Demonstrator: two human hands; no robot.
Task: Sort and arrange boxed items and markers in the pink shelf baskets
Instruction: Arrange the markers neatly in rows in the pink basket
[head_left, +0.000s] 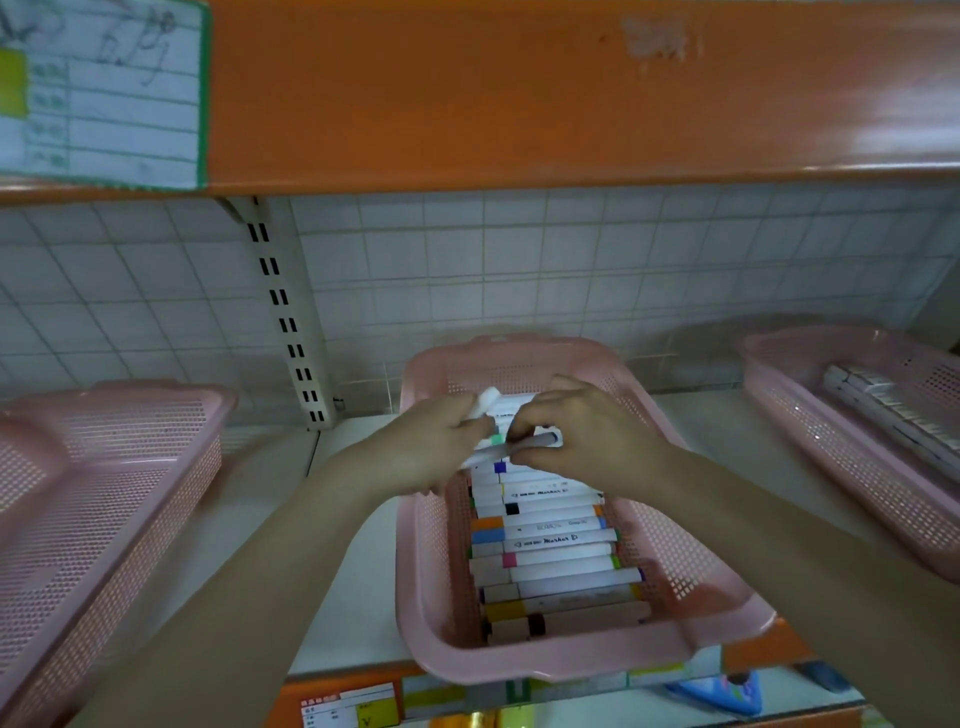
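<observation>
A pink basket (431, 525) stands in the middle of the white shelf, filled with a row of several white markers (550, 556) with coloured bands, lying crosswise. Both hands are over the far half of the basket. My left hand (431, 447) grips a few white markers, one end sticking up past my fingers. My right hand (587, 436) pinches a single marker (540, 441) with a blue tip, held just above the row and touching the left hand's bundle. The markers under the hands are hidden.
A second pink basket (104, 499) sits at the left. A third pink basket (852, 447) at the right holds long boxed items (893, 410). An orange shelf (519, 104) overhangs closely above. A slotted upright (285, 322) runs up the tiled back wall.
</observation>
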